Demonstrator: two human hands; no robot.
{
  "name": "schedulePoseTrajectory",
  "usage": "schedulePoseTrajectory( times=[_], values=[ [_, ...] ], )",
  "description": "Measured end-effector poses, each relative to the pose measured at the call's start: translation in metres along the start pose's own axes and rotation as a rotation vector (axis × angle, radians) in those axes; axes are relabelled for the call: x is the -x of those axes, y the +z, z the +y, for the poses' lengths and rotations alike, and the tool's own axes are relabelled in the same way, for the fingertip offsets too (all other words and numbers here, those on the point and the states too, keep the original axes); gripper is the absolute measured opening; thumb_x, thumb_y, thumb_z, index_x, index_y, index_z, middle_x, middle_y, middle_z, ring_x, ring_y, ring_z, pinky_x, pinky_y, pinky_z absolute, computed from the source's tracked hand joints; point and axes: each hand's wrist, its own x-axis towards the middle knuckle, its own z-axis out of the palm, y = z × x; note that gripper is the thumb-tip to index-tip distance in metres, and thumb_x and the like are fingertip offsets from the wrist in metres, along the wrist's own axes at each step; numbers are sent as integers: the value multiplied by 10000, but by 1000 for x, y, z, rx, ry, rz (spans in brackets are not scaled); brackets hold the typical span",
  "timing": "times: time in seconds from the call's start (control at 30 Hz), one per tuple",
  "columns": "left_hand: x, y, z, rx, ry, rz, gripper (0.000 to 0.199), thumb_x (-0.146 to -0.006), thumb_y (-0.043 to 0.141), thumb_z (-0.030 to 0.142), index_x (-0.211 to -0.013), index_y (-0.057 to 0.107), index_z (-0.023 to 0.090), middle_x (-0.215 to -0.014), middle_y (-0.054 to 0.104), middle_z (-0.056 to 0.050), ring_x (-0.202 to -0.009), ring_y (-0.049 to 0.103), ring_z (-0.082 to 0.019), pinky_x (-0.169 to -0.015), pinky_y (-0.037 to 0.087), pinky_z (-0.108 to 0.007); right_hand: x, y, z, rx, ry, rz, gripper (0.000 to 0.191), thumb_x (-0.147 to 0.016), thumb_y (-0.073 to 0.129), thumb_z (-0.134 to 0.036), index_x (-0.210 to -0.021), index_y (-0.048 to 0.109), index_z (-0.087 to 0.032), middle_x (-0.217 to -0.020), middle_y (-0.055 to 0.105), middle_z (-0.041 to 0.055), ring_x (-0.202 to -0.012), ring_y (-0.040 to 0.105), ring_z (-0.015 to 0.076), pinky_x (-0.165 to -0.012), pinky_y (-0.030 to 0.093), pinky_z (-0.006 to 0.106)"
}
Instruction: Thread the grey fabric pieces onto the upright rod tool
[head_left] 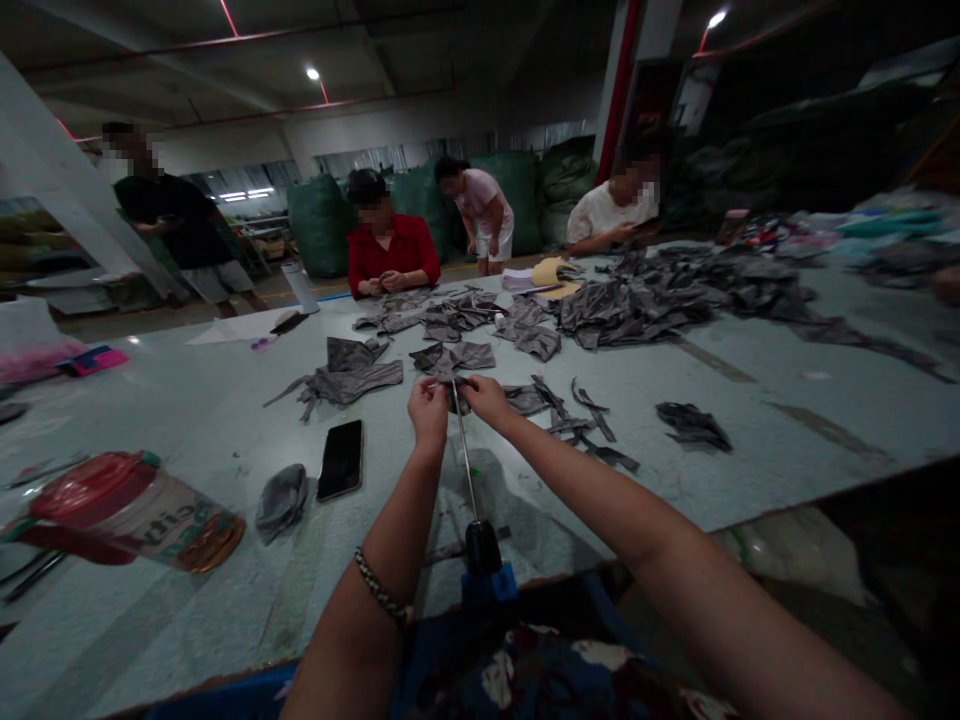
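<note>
Both my hands meet at the top of a thin metal rod (465, 455), which rises from a black base (482, 548) on a blue mount at the near table edge. My left hand (429, 408) is closed, its fingertips pinching a small grey fabric piece (453, 395) at the rod's tip. From the other side, my right hand (486, 398) is closed on the same fabric. Its exact shape is partly hidden by my fingers. Just beyond lies another grey fabric piece (474, 354), and to the left are more grey pieces with straps (352, 382).
A large heap of grey fabric (637, 300) covers the back right. Nearer are loose strips (592, 405) and a small bundle (694, 425). Left stand a phone (340, 460), a grey cloth roll (282, 503) and a red-lidded plastic jug (142, 510). Several people are beyond the table.
</note>
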Motion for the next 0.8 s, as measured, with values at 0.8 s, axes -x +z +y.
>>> schedulePoseTrajectory(
  times=[0.8],
  values=[
    [20, -3, 19, 402, -144, -92, 329, -692, 574, 428, -870, 576, 152, -795, 601, -35, -703, 575, -119, -598, 436, -215, 26, -9, -20, 259, -653, 78, 152, -806, 424, -179, -823, 575, -184, -1058, 604, 95, -1013, 540, 172, -877, 433, 339]
  ],
)
